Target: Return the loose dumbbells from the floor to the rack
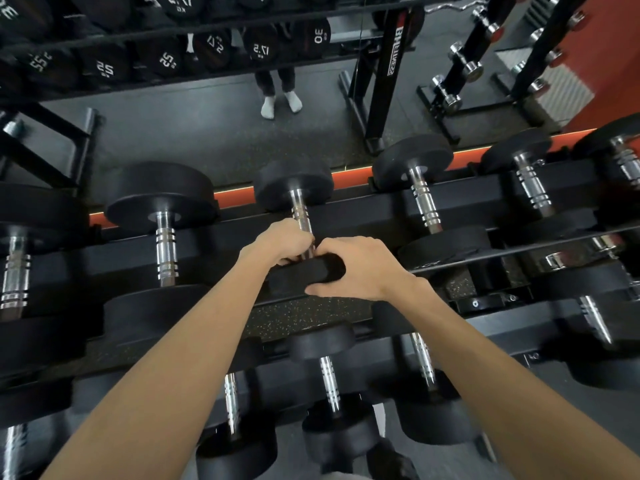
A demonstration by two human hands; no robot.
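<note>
Closest to the camera are two bare forearms reaching out over the rack (467, 199), and right under them on the lowest tier sit a few small black dumbbells with chrome handles, one of them dead centre (329, 386). The floor under and behind the rack is dark rubber matting with light speckles (304, 320), and it shows through the gaps between the tiers. The dumbbell being handled (298, 202) lies on the upper tier, pointing away from the camera, far head up by the back rail and near head at the front rail. The left hand (282, 242) is wrapped around its chrome handle, fingers curled tight. The right hand (363, 268) is cupped over the near head, thumb underneath, so both hands are gripping the same weight. On either side of it the upper tier holds more black dumbbells in their own slots: a bigger one to the left (162, 216) and another to the right (424, 199), with more toward both edges. Behind the rack there's an orange strip along the base of a mirror (225, 133), which reflects the weight numbers backwards plus a pair of legs in white socks (280, 102). Over at the top right stands a smaller black stand with little chrome dumbbells (460, 67), next to a red wall (609, 64).
</note>
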